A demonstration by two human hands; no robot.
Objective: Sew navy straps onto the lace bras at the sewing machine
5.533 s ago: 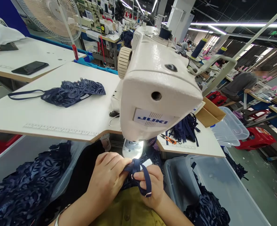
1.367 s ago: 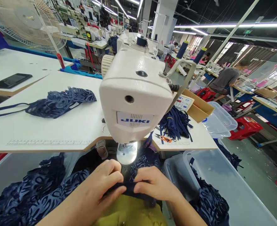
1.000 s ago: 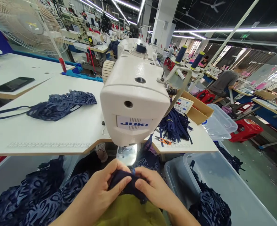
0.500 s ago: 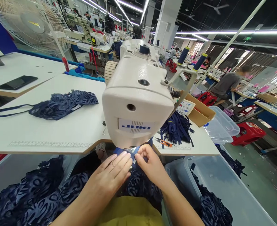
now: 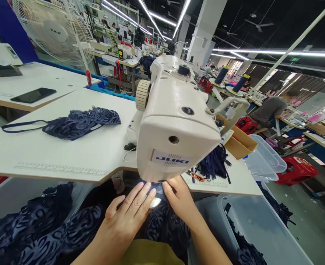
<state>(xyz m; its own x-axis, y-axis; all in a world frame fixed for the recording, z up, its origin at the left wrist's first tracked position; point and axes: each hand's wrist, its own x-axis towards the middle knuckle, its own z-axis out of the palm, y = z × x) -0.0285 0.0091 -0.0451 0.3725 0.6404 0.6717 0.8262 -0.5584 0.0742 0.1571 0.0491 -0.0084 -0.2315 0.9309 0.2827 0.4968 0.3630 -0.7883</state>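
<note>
Left of the sewing machine [image 5: 176, 121], a garment [image 5: 82, 123] is being carried by the worktable [image 5: 54, 154]. Farther left, a phone [image 5: 34, 95] is being borne by the neighbouring table [image 5: 45, 76], behind which a fan [image 5: 55, 32] is being kept. Right of the machine, a bundle of straps [image 5: 213, 162] is being supported by the worktable, with snips [image 5: 197, 177] being set before it. Under the machine head, fabric [image 5: 158, 189] is being flanked by the left hand [image 5: 128, 217] and the right hand [image 5: 177, 195]. Below, garment pieces [image 5: 35, 221] are being held in a left bin [image 5: 6, 191] and a right bin [image 5: 273, 228].
</note>
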